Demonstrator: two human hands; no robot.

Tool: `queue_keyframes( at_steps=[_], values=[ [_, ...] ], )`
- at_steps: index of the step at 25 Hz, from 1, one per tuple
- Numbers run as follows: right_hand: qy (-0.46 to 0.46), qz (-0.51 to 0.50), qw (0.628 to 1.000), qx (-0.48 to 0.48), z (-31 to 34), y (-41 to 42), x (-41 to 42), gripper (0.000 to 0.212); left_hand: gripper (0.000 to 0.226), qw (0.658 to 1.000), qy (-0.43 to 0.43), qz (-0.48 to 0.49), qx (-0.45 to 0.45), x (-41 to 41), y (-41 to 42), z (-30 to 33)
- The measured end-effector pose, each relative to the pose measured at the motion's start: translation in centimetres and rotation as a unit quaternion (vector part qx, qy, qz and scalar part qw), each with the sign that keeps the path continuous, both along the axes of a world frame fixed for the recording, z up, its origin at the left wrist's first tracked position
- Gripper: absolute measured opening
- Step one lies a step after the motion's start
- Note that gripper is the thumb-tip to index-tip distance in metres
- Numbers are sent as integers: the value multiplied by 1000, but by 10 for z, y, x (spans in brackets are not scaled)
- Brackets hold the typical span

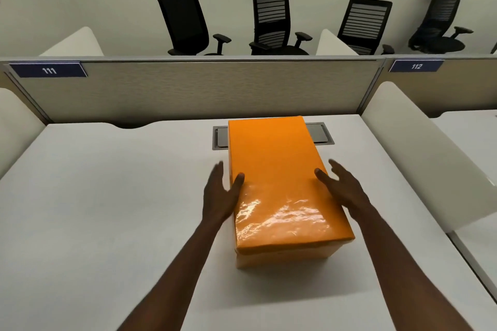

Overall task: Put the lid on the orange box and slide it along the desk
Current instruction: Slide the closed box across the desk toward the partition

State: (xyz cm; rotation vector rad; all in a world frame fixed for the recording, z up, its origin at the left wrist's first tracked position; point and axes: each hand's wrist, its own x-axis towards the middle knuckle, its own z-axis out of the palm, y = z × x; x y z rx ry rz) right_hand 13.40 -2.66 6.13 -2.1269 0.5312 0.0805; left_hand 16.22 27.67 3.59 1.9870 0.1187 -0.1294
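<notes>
The orange box (279, 256) stands in the middle of the white desk (107, 196) with its glossy orange lid (277, 169) sitting on top, long side running away from me. My left hand (219, 196) is at the lid's left edge, thumb resting on the top, fingers spread beside the side. At the lid's right edge my right hand (341, 185) does the same, thumb on top and fingers apart. Neither hand is closed around the box.
A grey cable hatch (320, 137) is set into the desk under the box's far end. A beige partition (188, 88) closes the desk's back. White side dividers (419, 148) stand left and right. Black office chairs (274, 24) line the wall beyond.
</notes>
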Motion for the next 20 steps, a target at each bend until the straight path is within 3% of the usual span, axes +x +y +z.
queue_keyframes(
  at_steps=[2,5,13,15,17,20],
  values=[
    [42,-8,997,71,-13,-2,-44,78,96,995,41,-21,-87,-52,9,-12],
    [43,-9,981,188,-18,7,-72,66,91,991,61,-66,-100,-79,8,-20],
    [-4,-93,946,310,-27,14,-97,67,103,984,97,-74,-131,-84,26,-28],
    [-32,-71,940,333,-38,19,-110,62,101,977,77,-100,-173,-100,26,-34],
    [-54,-44,940,333,-44,23,-114,61,81,978,20,-72,-192,-113,21,-35],
    [-67,18,951,300,-48,32,-117,84,66,982,-48,15,-184,-124,17,-27]
  ],
)
